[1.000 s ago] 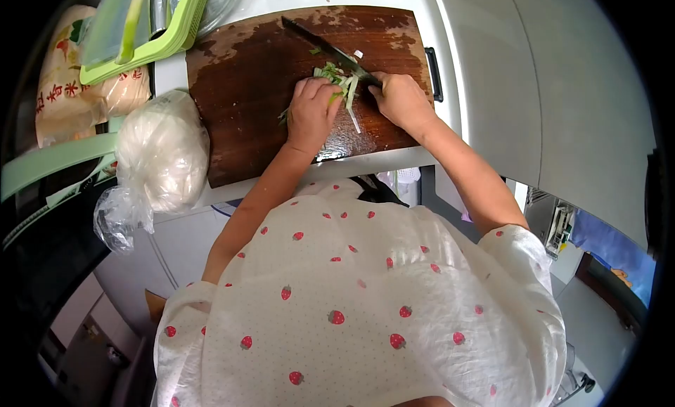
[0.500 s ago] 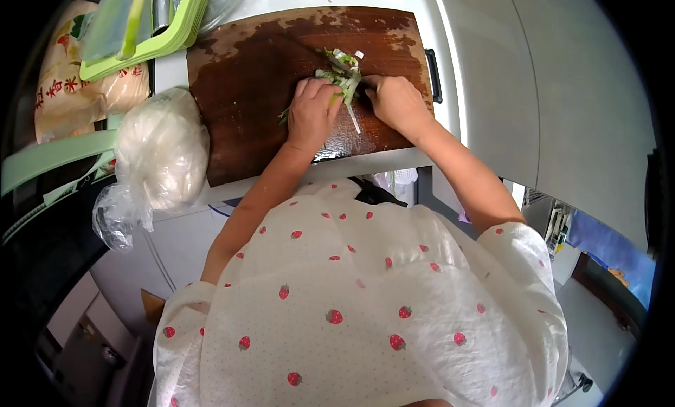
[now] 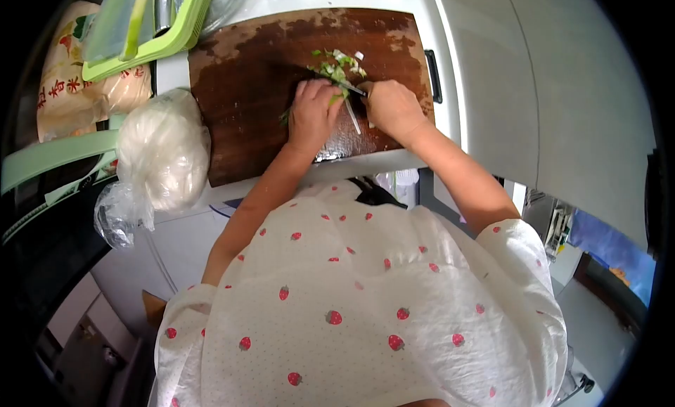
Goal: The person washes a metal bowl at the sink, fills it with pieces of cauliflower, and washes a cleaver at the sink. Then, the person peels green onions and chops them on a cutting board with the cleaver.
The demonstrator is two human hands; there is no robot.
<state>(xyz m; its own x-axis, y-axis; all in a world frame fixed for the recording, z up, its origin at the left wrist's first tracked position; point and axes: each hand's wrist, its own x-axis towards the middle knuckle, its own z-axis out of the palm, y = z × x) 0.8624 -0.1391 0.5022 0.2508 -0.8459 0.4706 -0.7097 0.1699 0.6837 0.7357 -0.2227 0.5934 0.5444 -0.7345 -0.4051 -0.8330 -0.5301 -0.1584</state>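
Observation:
A dark brown wooden cutting board point(image 3: 246, 91) with worn, pale patches lies on the white counter. My right hand point(image 3: 394, 108) is closed round the handle of a dark knife point(image 3: 356, 89), whose blade points left, towards my left hand. My left hand point(image 3: 311, 115) has its fingers curled on green onion point(image 3: 341, 95) beside the blade. Chopped green and white pieces point(image 3: 339, 66) are scattered just beyond the knife. A thin white strip point(image 3: 353, 117) lies between my hands.
Left of the board sits a knotted clear plastic bag point(image 3: 165, 150) with something white inside. Behind it are a printed bag point(image 3: 63, 87) and a green basket point(image 3: 186, 27) with a long green stalk point(image 3: 136, 27). A black handle point(image 3: 433, 76) is at the board's right edge.
My right hand and the knife have moved slightly left and nearer my left hand. The green onion pieces are more spread out at the far side. My left hand has hardly moved.

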